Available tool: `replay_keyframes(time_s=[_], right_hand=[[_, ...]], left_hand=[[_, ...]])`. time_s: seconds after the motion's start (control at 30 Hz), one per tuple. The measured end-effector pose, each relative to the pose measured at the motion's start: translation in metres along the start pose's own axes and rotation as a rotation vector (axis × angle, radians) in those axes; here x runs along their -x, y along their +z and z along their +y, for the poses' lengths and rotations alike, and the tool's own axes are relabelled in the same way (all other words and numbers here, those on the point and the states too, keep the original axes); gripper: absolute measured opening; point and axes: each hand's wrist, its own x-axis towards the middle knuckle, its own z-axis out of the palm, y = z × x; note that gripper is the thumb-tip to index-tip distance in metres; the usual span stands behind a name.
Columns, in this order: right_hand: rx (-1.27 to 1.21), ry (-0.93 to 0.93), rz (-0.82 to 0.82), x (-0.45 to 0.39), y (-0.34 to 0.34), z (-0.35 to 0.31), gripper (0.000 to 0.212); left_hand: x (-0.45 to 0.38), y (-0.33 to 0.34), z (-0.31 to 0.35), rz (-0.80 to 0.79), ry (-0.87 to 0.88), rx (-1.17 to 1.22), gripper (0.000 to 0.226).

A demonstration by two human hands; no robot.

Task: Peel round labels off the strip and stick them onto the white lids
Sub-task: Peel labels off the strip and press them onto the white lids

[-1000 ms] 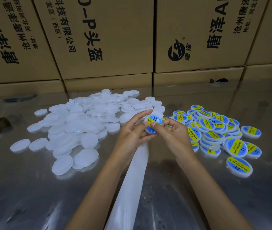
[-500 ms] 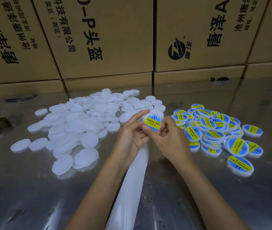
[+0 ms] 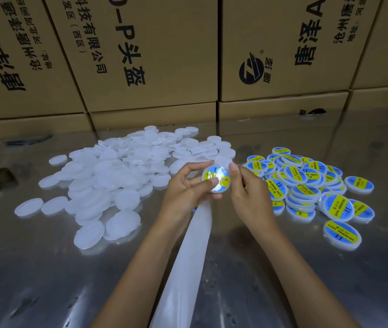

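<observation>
The labelled lids (image 3: pixel 306 183) read "SOLDERING PASTE" on a yellow band with "II" on blue. The held lid (image 3: pixel 217 179) shows "II" and "…STE", partly covered. The boxes (image 3: pixel 155 55) carry sideways black print: "0-P头盔", "有限公司", "(西区)", "唐泽 A", and a round logo (image 3: pixel 250 68).

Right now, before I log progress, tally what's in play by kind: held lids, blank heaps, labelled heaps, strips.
Held labelled lid: 1
Heap of blank white lids: 1
Heap of labelled lids: 1
Backing strip: 1
Total: 4
</observation>
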Motion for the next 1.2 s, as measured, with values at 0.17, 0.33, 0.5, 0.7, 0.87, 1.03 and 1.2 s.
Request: replay_keyframes(time_s=[0.17, 0.33, 0.5, 0.7, 0.87, 1.03, 1.2], right_hand=[[0.128, -0.044, -0.157, 0.008, 0.006, 0.000, 0.065], [0.236, -0.070, -0.074, 0.005, 0.007, 0.004, 0.064], [0.195, -0.082, 0.046, 0.001, 0.002, 0.003, 0.051], [0.124, 0.012, 0.087, -0.003, -0.001, 0.004, 0.054], [-0.003, 0.020, 0.009, 0.002, 0.004, 0.001, 0.046], [0.017, -0.045, -0.156, 0.011, 0.009, 0.000, 0.055], [0.204, -0.032, -0.158, 0.014, 0.016, 0.003, 0.063]], left_hand=[[-0.001, -0.001, 0.000, 0.197, 0.040, -0.063, 0.018], [-0.001, 0.002, 0.002, 0.163, 0.014, -0.060, 0.019], [0.002, -0.001, 0.002, -0.016, -0.012, -0.048, 0.021], [0.002, 0.002, -0.002, -0.162, -0.052, -0.046, 0.055], [0.002, 0.002, -0.002, -0.011, 0.010, -0.091, 0.047], [0.000, -0.002, 0.000, 0.203, 0.034, -0.108, 0.015], [-0.001, -0.003, -0.002, 0.260, 0.042, -0.169, 0.018]])
